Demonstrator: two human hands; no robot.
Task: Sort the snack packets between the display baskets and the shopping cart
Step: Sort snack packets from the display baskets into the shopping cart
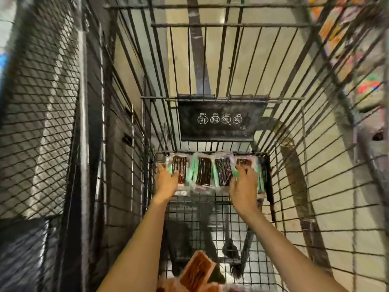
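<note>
- Four dark snack packets (pixel 203 171) with green edges are lying side by side in a row across the far end of the shopping cart (pixel 210 220), on its wire floor. They are sitting just below a black flap (pixel 219 119) printed with round warning symbols.
- Each packet's long axis is pointing away from me, while the row itself is running left to right, so its two ends are sitting straight ahead of my two hands.
- Both of my bare arms are stretching forward and down into the cart, nearly parallel, and neither is reaching nearer than the other.
- My left hand (pixel 167 182) is resting palm down on the left edge of the leftmost packet (pixel 180 165). Blur is hiding whether its fingers are hooking that edge, so I cannot tell if it is gripping.
- My right hand (pixel 244 188) is covering the lower part of the rightmost packet (pixel 244 161), with its fingers spreading and curling down onto it; as far as I can judge, it is gripping the packet.
- Nearer to me, at the bottom of the view, several orange-brown packets (pixel 197 270) are lying in a loose pile in the cart.
- I am judging that the coming move is hinging on the row's width: with a hand at each end, squeezing inward would be gathering all four together.
</note>
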